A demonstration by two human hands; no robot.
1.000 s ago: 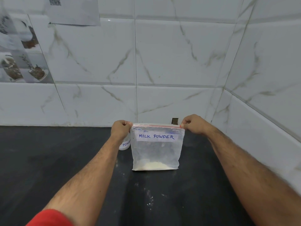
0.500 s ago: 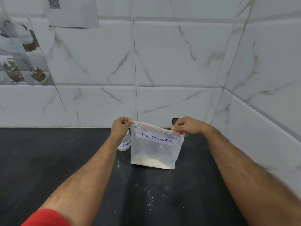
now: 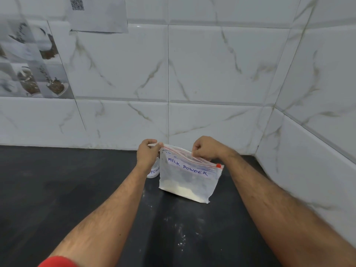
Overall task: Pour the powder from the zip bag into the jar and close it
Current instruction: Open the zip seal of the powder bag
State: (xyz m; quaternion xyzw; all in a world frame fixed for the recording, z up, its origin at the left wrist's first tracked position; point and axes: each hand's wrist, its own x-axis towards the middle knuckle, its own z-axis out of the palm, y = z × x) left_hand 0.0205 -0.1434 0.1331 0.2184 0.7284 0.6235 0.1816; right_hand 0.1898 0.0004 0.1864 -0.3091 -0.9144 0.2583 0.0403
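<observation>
You worked in a corner of white marbled wall tiles (image 3: 212, 64), with a dark tabletop (image 3: 57, 189) below them, a printed sheet (image 3: 100, 14) stuck high on the wall, and picture tiles (image 3: 28, 60) to the left of that sheet. The zip bag (image 3: 187, 181) stood on the tabletop near the foot of the back wall, tilted so that its right end sat lower than its left, and its white label read MILK POWDER in blue ink. A shallow layer of pale powder (image 3: 185, 190) lay along the bottom of the bag. Your left hand (image 3: 147, 154) was closed in a pinch on the bag's upper left corner. Your right hand (image 3: 207, 149) was closed on the bag's top edge, fingers pressed at the zip strip, with the red slider (image 3: 218, 165) just to the right of that hand. The bag's mouth looked parted on the left, though I could not tell how far. The jar (image 3: 155, 170) stood just left of the bag, mostly hidden behind your left wrist, showing only part of a lettered label. Specks of spilled powder (image 3: 181, 236) dotted the tabletop in front of the bag.
</observation>
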